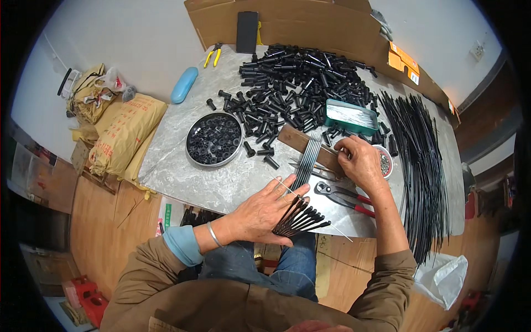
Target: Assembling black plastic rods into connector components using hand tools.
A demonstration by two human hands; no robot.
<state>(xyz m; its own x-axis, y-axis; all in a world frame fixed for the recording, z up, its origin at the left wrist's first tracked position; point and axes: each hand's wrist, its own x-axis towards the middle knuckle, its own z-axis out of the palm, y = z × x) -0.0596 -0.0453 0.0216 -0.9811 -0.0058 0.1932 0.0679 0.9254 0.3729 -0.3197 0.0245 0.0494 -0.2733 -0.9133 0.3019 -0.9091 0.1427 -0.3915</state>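
Note:
My left hand [257, 209], fingers long and close together, holds a fan of thin grey rods [311, 157] with black knobbed ends near the table's front edge. One slender pale rod [286, 186] crosses its fingers. The far ends of the rods rest across a brown wooden strip [293, 138]. Over the strip's right end, my right hand [360, 161] is closed in a pinch; whatever its fingertips grip is hidden. Beside that wrist stands a small round bowl [385, 161] of tiny pieces. Red-handled pincers [343, 198] lie below the strip, near another metal hand tool [316, 170].
A heap of black bolt-like pieces [298, 83] covers the back. A bowl of black nut-like rings [214, 138] stands left, a green tin of thin pins [351, 116] right. Long black rods [417, 171] overhang the right edge. Yellow pliers [213, 55], a blue case [184, 84] and cardboard [310, 25] lie beyond.

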